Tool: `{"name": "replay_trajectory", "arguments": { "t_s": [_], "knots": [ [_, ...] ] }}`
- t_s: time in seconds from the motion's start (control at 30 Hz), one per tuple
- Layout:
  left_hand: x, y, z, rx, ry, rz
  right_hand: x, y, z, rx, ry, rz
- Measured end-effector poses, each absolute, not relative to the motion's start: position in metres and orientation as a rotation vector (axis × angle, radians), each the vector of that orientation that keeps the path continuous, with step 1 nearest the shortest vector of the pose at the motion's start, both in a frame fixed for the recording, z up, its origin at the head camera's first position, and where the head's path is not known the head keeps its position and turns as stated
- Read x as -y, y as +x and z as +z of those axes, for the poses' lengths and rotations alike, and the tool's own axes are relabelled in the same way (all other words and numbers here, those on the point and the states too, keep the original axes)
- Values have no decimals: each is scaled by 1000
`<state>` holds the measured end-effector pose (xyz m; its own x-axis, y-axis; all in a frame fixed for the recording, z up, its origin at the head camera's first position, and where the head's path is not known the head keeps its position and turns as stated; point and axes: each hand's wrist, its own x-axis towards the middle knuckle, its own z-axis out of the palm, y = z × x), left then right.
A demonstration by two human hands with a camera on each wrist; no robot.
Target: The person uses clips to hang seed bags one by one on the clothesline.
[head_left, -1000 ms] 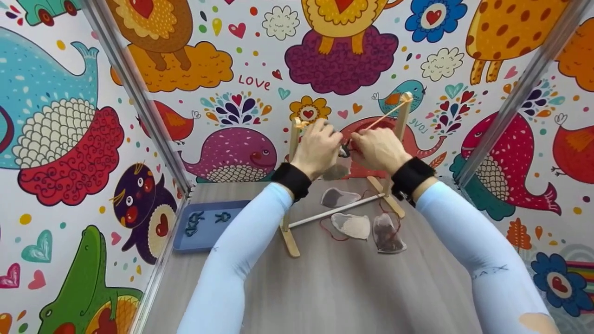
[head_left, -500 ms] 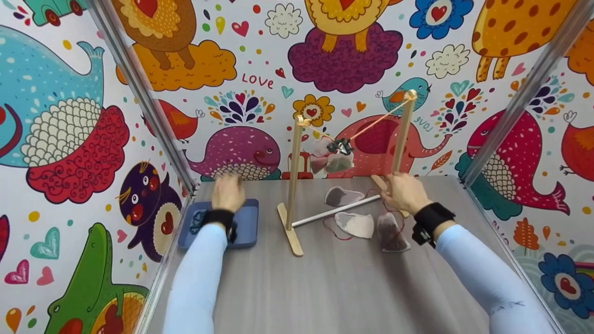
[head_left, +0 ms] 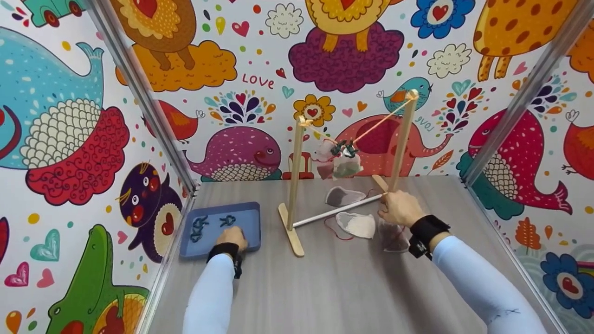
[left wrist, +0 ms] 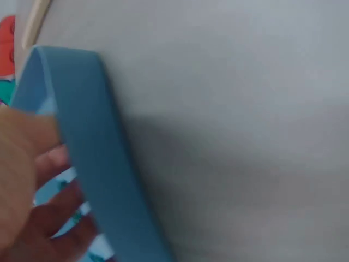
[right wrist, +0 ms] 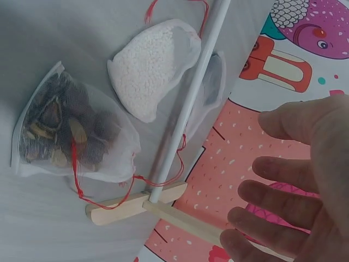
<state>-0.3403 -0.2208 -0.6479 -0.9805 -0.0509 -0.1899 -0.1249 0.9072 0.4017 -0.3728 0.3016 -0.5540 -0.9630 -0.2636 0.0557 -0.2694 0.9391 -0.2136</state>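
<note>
My left hand is at the front right side of a blue tray. In the left wrist view its fingers reach behind the tray wall, loosely extended, with nothing seen held. Small dark green clip-like pieces lie in the tray. My right hand hovers by the foot of the wooden stand; in the right wrist view its fingers are spread and bare. Beneath it lies a mesh sachet of dark dried pieces. More sachets hang with dark green clips on the sagging string.
A white rod joins the stand's feet. Beside it lie a sachet with white grains and a sachet with dark contents, with red cords. Patterned wall panels and metal posts enclose the table.
Both hands have left the string. My left hand went to the tray's far side, then to its front right; my right hand dropped to the stand's right foot. The hanging sachets swing slightly.
</note>
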Motion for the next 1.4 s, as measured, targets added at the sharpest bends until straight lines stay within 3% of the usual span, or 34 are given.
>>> {"name": "replay_trajectory", "arguments": {
  "t_s": [0.27,0.6,0.9,1.13,1.4],
  "knots": [
    [187,-345,-636,-2803,24,501,-303,-371,-562,3091,426,309],
    [218,-349,-669,-2881,-124,504,-303,-365,-568,3073,427,277],
    [213,-344,-671,-3001,52,407,-302,-358,-581,3119,435,277],
    [209,-345,-683,-3057,163,386,-290,-355,-595,3103,604,168],
    [196,-353,-668,-3063,165,409,-288,-352,-598,3065,619,293]
  ]
}}
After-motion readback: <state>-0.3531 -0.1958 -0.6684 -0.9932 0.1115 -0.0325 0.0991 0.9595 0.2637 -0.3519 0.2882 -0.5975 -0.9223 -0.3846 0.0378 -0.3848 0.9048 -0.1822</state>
